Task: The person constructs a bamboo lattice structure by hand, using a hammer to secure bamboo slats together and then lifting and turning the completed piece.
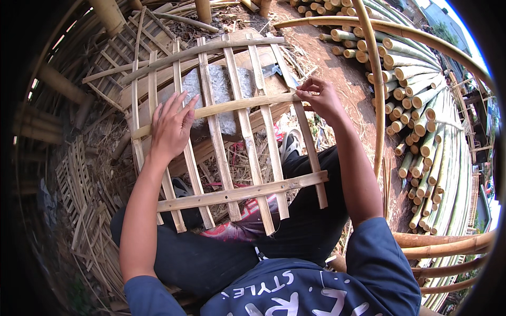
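Observation:
A bamboo lattice panel (pixel 255 195) lies in front of me, with several lengthwise slats crossed by three strips. Its near part hangs over my legs, and its far part lies over a grey stone block (pixel 215 84). Along the middle runs a crosswise bamboo strip (pixel 226 107). My left hand (pixel 171 126) lies across that strip towards its left end, fingers stretched out and pointing away from me. At the strip's right end, my right hand (pixel 320 100) pinches it between thumb and fingers, beside the rightmost slat (pixel 311 139).
More lattice panels (pixel 124 60) lie at the far left, with another (pixel 79 181) at the left. Cut bamboo poles (pixel 411 95) are stacked at the right. A curved pole (pixel 377 89) rises between me and the stack. Bamboo shavings (pixel 240 158) litter the ground.

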`<action>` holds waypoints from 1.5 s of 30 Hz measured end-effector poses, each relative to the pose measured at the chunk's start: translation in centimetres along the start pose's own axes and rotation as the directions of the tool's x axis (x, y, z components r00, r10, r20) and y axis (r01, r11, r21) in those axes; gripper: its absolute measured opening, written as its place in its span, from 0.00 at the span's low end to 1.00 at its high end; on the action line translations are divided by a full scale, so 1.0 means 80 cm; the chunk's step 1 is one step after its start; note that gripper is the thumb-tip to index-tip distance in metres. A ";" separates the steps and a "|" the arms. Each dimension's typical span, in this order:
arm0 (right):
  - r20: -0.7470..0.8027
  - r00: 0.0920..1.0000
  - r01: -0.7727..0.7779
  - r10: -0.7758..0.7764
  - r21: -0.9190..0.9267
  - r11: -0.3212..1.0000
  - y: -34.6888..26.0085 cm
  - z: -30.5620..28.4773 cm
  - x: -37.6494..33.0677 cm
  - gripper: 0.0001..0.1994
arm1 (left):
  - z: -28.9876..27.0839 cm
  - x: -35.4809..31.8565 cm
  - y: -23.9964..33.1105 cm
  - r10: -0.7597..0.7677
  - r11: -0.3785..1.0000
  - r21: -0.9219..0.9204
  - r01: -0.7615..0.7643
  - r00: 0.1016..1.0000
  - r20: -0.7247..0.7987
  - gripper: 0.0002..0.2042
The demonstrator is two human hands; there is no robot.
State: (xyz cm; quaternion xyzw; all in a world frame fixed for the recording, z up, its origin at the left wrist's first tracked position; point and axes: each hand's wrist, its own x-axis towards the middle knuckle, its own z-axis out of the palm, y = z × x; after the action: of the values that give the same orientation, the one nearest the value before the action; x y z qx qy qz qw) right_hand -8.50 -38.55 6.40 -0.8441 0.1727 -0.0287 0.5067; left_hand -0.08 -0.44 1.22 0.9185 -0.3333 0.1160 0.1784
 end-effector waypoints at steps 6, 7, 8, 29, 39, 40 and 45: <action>0.020 0.998 -0.058 0.057 0.090 0.994 -0.001 0.004 -0.002 0.08 | 0.013 0.003 -0.008 -0.059 0.997 -0.062 0.050 0.988 -0.142 0.19; 0.005 0.998 -0.066 0.066 0.098 0.993 -0.005 0.004 -0.007 0.08 | 0.014 0.005 -0.010 -0.057 0.993 -0.109 0.038 0.982 -0.183 0.17; 0.013 0.996 -0.085 0.084 0.073 0.994 -0.009 0.005 -0.008 0.08 | 0.016 0.005 -0.010 -0.044 0.993 -0.117 0.015 0.967 -0.252 0.17; 0.034 0.997 -0.069 0.066 0.099 0.993 -0.023 0.012 -0.013 0.06 | -0.019 -0.027 -0.086 -0.665 0.708 0.188 0.681 0.732 -0.145 0.50; 0.026 0.998 -0.068 0.065 0.121 0.990 -0.013 0.005 -0.009 0.06 | -0.032 -0.024 -0.091 -0.781 0.624 0.029 0.781 0.622 0.062 0.46; 0.036 0.997 -0.072 0.067 0.142 0.987 -0.010 0.004 -0.007 0.06 | -0.032 -0.024 -0.093 -0.777 0.628 0.000 0.778 0.628 0.048 0.44; 0.029 0.996 -0.084 0.081 0.142 0.986 -0.017 0.008 -0.004 0.06 | -0.023 -0.031 -0.112 -0.764 0.644 -0.087 0.760 0.645 -0.019 0.41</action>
State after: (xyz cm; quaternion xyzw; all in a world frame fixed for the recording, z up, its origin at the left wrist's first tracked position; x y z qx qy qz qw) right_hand -8.32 -37.28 7.31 -0.7979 0.1990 -0.0102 0.5689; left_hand 3.74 8.13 -0.14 0.9631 0.0847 0.0431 0.2518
